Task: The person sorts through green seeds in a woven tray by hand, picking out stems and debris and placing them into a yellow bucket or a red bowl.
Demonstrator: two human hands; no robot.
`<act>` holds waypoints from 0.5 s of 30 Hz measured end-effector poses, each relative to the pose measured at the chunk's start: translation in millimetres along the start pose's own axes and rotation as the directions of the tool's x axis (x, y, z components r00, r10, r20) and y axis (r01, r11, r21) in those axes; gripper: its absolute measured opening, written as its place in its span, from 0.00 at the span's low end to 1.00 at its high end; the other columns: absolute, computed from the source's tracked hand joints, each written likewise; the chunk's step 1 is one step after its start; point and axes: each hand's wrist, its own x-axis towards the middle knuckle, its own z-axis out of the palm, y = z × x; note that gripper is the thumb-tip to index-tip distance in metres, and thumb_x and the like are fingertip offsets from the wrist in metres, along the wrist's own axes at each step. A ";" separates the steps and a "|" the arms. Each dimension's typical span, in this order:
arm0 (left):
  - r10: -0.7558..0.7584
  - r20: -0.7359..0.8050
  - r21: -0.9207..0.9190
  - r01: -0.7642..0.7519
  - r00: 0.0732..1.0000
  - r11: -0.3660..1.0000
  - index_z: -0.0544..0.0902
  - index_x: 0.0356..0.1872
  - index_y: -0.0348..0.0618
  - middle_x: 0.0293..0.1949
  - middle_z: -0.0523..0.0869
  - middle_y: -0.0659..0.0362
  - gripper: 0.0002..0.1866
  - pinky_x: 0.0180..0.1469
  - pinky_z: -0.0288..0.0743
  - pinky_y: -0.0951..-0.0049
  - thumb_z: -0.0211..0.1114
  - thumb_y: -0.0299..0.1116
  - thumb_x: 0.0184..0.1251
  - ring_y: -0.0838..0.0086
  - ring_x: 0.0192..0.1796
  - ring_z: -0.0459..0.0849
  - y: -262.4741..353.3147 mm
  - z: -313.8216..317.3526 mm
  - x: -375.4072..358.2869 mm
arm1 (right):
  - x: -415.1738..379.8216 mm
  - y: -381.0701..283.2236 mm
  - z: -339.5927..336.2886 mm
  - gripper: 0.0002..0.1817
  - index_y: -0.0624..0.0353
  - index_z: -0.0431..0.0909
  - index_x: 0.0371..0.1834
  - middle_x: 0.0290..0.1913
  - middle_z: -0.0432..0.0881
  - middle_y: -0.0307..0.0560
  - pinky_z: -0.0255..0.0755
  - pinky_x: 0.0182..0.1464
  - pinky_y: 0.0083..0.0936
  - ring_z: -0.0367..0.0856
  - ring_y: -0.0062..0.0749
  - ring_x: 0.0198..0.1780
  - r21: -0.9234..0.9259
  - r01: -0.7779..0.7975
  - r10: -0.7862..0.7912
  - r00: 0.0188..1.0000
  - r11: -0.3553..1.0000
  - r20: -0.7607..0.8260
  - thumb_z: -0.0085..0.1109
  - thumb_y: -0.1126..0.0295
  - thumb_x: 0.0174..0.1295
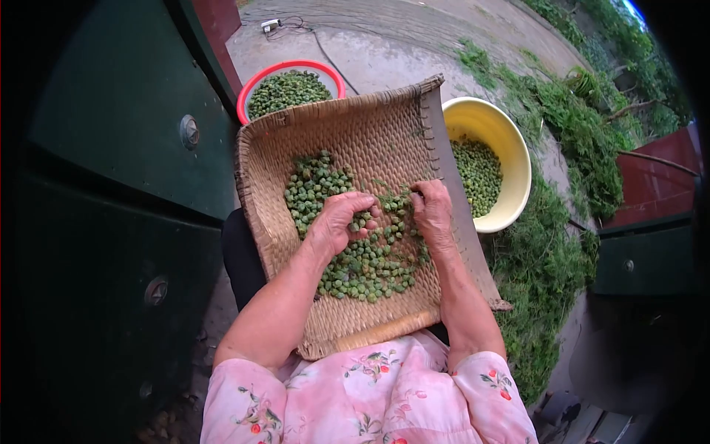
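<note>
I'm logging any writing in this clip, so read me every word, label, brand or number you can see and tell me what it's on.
None: no readable text stands anywhere in this view.
The woven tray, the yellow bowl and the red-rimmed bowl bear no lettering.
The green doors show only plain round metal fittings.
The small white object on the pavement is too small to tell.

One woven tray, two bowls, red and yellow, two hands

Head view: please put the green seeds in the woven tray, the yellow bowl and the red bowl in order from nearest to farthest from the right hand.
1. Green seeds: under the right hand, on the woven tray.
2. Yellow bowl: right of the tray.
3. Red bowl: beyond the tray's far left corner.
</note>
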 end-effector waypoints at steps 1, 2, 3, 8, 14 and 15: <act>0.003 0.003 -0.002 -0.003 1.000 1.000 0.80 0.37 0.48 0.30 0.82 0.65 0.06 0.27 0.72 0.77 0.63 0.36 0.64 0.80 0.27 0.79 -0.9 -0.4 0.7 | 0.1 -4.9 -2.4 0.07 0.60 0.80 0.34 0.36 0.78 0.46 0.72 0.44 0.34 0.77 0.41 0.40 0.120 -0.044 0.046 0.999 0.992 -0.010 0.62 0.75 0.50; 0.011 0.021 -0.006 -0.011 1.000 1.000 0.80 0.37 0.48 0.30 0.82 0.65 0.07 0.27 0.72 0.77 0.63 0.37 0.64 0.80 0.28 0.79 -2.2 -1.4 1.7 | -1.2 -11.3 -4.2 0.07 0.61 0.80 0.35 0.37 0.78 0.44 0.72 0.44 0.32 0.78 0.38 0.41 0.345 -0.158 0.145 0.987 0.925 0.063 0.62 0.74 0.52; 0.018 0.038 -0.009 -0.018 0.999 1.000 0.80 0.38 0.48 0.31 0.82 0.65 0.07 0.28 0.72 0.77 0.63 0.37 0.64 0.80 0.28 0.79 -3.7 -2.6 2.5 | -3.7 -20.0 -5.6 0.08 0.62 0.80 0.36 0.38 0.79 0.41 0.72 0.45 0.31 0.78 0.34 0.41 0.542 -0.274 0.224 0.962 0.795 0.157 0.62 0.74 0.53; 0.043 0.102 -0.061 -0.037 0.994 0.997 0.80 0.39 0.48 0.32 0.82 0.65 0.08 0.29 0.72 0.76 0.63 0.38 0.64 0.80 0.30 0.79 -0.7 2.2 -3.7 | -12.1 -60.0 -9.5 0.10 0.64 0.78 0.44 0.37 0.80 0.38 0.76 0.40 0.22 0.78 0.22 0.38 0.800 -0.567 0.195 0.822 0.196 0.535 0.60 0.74 0.59; 0.042 0.050 0.033 -0.043 0.998 0.999 0.80 0.36 0.48 0.29 0.82 0.66 0.07 0.25 0.72 0.80 0.64 0.38 0.64 0.82 0.27 0.79 -5.6 -2.9 2.5 | -15.5 -54.8 -0.5 0.09 0.64 0.78 0.43 0.35 0.81 0.37 0.72 0.37 0.17 0.76 0.18 0.34 0.822 -0.516 0.162 0.857 0.241 0.490 0.60 0.74 0.60; 0.044 0.062 0.040 -0.047 0.997 0.998 0.80 0.35 0.48 0.29 0.82 0.66 0.07 0.25 0.71 0.81 0.64 0.38 0.63 0.82 0.26 0.78 -6.3 -3.9 3.9 | -14.5 -55.6 -2.2 0.09 0.64 0.79 0.41 0.34 0.80 0.36 0.71 0.37 0.17 0.76 0.18 0.33 0.824 -0.514 0.164 0.858 0.240 0.487 0.60 0.74 0.60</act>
